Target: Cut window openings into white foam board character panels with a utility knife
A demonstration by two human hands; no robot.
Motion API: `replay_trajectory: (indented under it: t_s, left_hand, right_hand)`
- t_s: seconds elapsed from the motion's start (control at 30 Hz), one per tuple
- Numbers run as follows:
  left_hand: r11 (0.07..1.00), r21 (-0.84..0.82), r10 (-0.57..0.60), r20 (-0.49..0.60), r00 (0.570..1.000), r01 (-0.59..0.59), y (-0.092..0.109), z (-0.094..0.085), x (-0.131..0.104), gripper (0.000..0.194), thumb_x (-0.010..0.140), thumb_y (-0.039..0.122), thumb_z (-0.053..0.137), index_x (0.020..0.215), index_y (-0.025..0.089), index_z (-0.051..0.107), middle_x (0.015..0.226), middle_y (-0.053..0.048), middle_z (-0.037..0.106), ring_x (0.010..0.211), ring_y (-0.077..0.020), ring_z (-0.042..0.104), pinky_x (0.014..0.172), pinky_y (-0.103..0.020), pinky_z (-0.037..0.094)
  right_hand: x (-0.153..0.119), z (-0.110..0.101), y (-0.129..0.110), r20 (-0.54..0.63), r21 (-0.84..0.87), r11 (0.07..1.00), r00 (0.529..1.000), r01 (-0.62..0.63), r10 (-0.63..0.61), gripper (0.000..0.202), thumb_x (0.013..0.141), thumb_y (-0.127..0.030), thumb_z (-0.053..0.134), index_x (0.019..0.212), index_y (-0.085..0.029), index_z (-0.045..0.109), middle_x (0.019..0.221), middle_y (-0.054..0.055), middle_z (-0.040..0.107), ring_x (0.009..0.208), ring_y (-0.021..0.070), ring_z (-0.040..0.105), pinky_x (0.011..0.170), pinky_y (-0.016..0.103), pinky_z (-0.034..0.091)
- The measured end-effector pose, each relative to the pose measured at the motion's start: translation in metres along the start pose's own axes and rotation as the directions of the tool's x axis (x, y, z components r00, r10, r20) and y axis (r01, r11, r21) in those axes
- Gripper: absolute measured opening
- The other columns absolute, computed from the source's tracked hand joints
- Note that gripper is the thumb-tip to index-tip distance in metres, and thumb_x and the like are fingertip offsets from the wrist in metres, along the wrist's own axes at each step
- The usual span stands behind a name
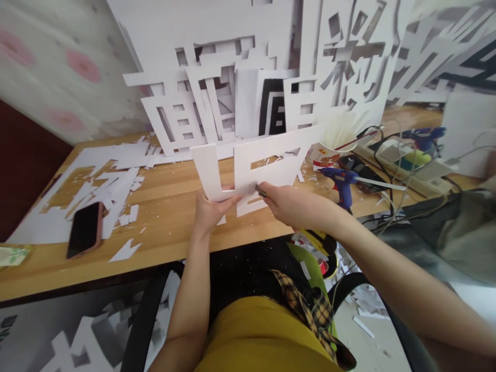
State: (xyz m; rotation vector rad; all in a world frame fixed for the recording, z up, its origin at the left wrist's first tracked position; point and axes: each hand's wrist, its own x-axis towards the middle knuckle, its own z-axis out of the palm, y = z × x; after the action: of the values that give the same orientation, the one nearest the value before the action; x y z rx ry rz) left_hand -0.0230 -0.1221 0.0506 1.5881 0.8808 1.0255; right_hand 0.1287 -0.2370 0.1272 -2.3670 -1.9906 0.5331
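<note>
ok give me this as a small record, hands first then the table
left hand: grips the white board at its lower left
right hand: holds a small cutter at the board
phone: dark screen, on the table
scraps: white, beside the phone
glue gun: blue, white stick in its rear
cup: holds pale sticks

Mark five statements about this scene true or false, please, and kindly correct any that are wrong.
1. The left hand grips the white board. True.
2. The right hand holds a glue gun. False: it holds a small cutter.
3. The phone lies on the table. True.
4. The glue gun is red. False: it is blue.
5. The phone's screen is dark. True.
</note>
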Motion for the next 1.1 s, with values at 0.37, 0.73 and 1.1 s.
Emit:
replay_trajectory:
  t_s: [0.37, 0.73, 1.1]
  left_hand:
    - [1.000, -0.017, 0.018, 0.012, 1.000, -0.018, -0.001, 0.000, 0.002, 0.027, 0.056, 0.029, 0.088, 0.077, 0.016, 0.078, 0.084, -0.008, 0.079, 0.079, -0.0242, 0.075, 0.069, -0.031, 0.064]
    - [0.993, -0.065, -0.096, -0.032, 0.995, 0.094, 0.002, 0.005, 0.002, 0.036, 0.055, 0.034, 0.090, 0.084, 0.015, 0.081, 0.088, -0.009, 0.080, 0.085, -0.0285, 0.076, 0.075, -0.036, 0.065]
    - [0.998, -0.044, -0.039, -0.094, 0.995, 0.035, 0.009, 0.006, 0.005, 0.034, 0.056, 0.032, 0.089, 0.084, 0.015, 0.081, 0.090, -0.009, 0.080, 0.084, -0.0277, 0.076, 0.072, -0.034, 0.065]
  right_hand:
    - [-0.005, 0.012, -0.003, -0.021, 0.042, 0.998, 0.998, -0.057, 0.058, 0.041, 0.101, -0.017, 0.033, 0.139, -0.009, 0.045, 0.102, 0.019, 0.073, 0.090, 0.0275, 0.072, 0.070, 0.032, 0.046]
    - [-0.006, 0.015, -0.010, -0.057, 0.169, 0.981, 0.992, -0.099, 0.110, 0.039, 0.100, -0.017, 0.030, 0.135, -0.010, 0.045, 0.095, 0.017, 0.074, 0.078, 0.0246, 0.072, 0.063, 0.029, 0.046]
    - [-0.004, 0.001, -0.007, -0.065, 0.229, 0.970, 0.993, -0.077, 0.094, 0.037, 0.099, -0.018, 0.031, 0.129, -0.011, 0.051, 0.093, 0.016, 0.073, 0.063, 0.0200, 0.068, 0.059, 0.028, 0.046]
